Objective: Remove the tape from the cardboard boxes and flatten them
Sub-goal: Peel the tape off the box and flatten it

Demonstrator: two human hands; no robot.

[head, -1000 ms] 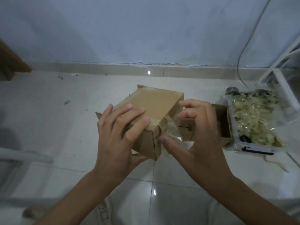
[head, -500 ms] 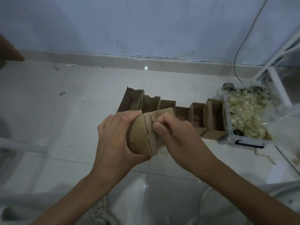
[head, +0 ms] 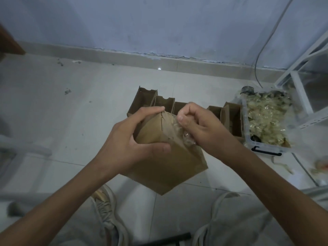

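A brown cardboard box (head: 170, 162) is held up over the floor, one corner pointing down toward me. My left hand (head: 131, 139) grips its left side, fingers over the far top edge and thumb across the near face. My right hand (head: 197, 125) pinches a crumpled strip of clear tape (head: 186, 137) that still clings to the box's upper right edge. Behind the hands a row of open cardboard boxes (head: 147, 102) stands on the floor, partly hidden.
A clear plastic bin (head: 266, 125) full of crumpled used tape sits on the floor at the right, beside a white metal rack (head: 301, 68). A cable (head: 260, 50) hangs down the wall. My shoes (head: 104, 206) are below the box. White tiled floor spreads to the left.
The box has been turned and drawn closer to me, a wide face now toward the camera. My right hand has shifted up to the far right edge, pulling the tape.
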